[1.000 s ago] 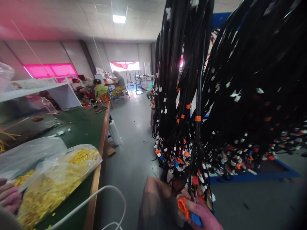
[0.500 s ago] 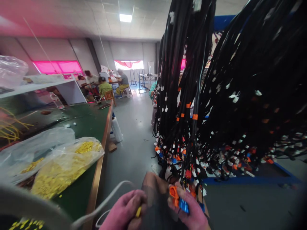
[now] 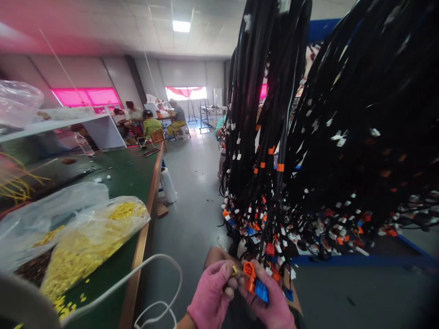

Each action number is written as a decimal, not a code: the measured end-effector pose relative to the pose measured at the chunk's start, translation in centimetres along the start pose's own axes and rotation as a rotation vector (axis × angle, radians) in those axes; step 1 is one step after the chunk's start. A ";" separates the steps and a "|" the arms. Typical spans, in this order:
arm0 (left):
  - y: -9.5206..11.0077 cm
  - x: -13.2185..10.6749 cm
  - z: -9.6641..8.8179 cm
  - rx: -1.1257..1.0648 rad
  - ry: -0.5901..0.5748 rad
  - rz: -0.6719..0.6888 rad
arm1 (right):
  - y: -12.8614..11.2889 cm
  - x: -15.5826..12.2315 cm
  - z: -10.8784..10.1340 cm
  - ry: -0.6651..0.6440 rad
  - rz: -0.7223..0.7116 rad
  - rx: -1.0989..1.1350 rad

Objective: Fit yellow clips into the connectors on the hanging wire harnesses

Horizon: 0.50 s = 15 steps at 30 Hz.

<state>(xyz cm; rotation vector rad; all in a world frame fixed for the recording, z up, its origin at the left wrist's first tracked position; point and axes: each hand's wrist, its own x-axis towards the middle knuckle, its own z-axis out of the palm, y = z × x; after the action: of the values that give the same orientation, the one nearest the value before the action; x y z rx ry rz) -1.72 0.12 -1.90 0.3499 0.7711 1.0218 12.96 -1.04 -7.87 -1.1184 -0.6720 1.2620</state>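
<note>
In the head view, my left hand [image 3: 213, 290], in a pink glove with bare fingertips, pinches a small yellow plastic clip [image 3: 234, 270]. Just to its right, my right hand [image 3: 272, 299], gloved alike, is wrapped round an orange connector [image 3: 249, 276] whose open face points up and left. A blue connector [image 3: 261, 291] lies against the orange one in the same hand. The yellow clip is close to the orange connector; I cannot tell whether they touch. Hanging black wire harnesses [image 3: 254, 114] end in connectors just above and behind my right hand.
A green-topped table [image 3: 116, 183] on the left bears a clear bag of small yellow pieces [image 3: 92, 246]; loose ones lie beside it. A white cable [image 3: 154, 258] loops near the table edge. A blue rack base [image 3: 343, 259] stands at right. Several people sit at far tables.
My left hand has moved right and slightly up with the yellow clip, coming close to the orange connector. My right hand has barely moved. The view has shifted slightly.
</note>
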 end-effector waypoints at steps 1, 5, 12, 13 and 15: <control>-0.3 0.3 -0.4 0.004 0.005 -0.023 | 0.1 0.0 0.0 0.006 -0.008 0.003; -1.3 1.1 -1.9 0.041 0.029 -0.072 | 0.6 0.3 -0.1 -0.056 -0.002 0.034; -1.2 1.3 -2.0 0.164 -0.034 0.074 | 0.1 0.4 -0.2 -0.018 -0.040 -0.187; -1.1 1.2 -1.9 0.156 -0.031 0.069 | 0.1 0.3 -0.2 -0.024 -0.040 -0.189; -1.0 1.2 -1.9 0.121 -0.033 0.043 | 0.2 0.3 -0.3 -0.035 -0.048 -0.194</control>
<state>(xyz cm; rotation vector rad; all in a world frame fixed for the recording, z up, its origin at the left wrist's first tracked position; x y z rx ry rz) -2.14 0.49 -4.27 0.4882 0.8009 1.0097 13.17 -0.86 -8.20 -1.2332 -0.8576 1.1966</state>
